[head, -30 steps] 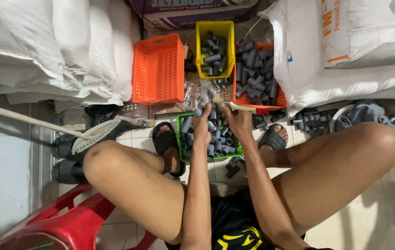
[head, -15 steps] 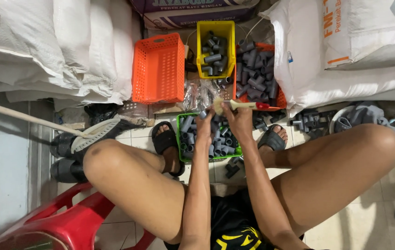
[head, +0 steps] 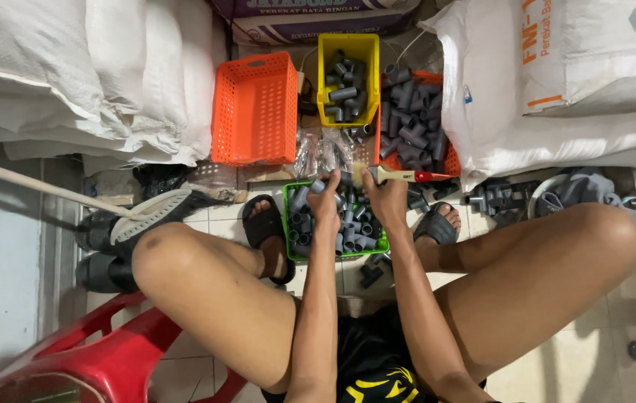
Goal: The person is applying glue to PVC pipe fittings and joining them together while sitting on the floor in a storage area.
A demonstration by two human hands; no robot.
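Note:
My left hand [head: 325, 200] grips a short grey pipe fitting [head: 319, 185] above a green basket [head: 289, 237] full of grey fittings between my feet. My right hand [head: 386, 200] holds a small paintbrush [head: 400, 176] with a pale wooden handle and red tip, its bristles pointing left toward the fitting. The two hands are close together, almost touching, over the basket's far edge.
An empty orange basket [head: 253, 108], a yellow basket [head: 348, 46] of grey fittings and a red-orange basket [head: 450, 158] of fittings stand beyond. White sacks [head: 109, 75] flank both sides. Loose black fittings [head: 497, 198] lie to the right, a red plastic stool [head: 109, 358] at lower left.
Both hands stay over the green basket; the brush has swung from slanting to nearly level, and the left hand has shifted slightly toward it.

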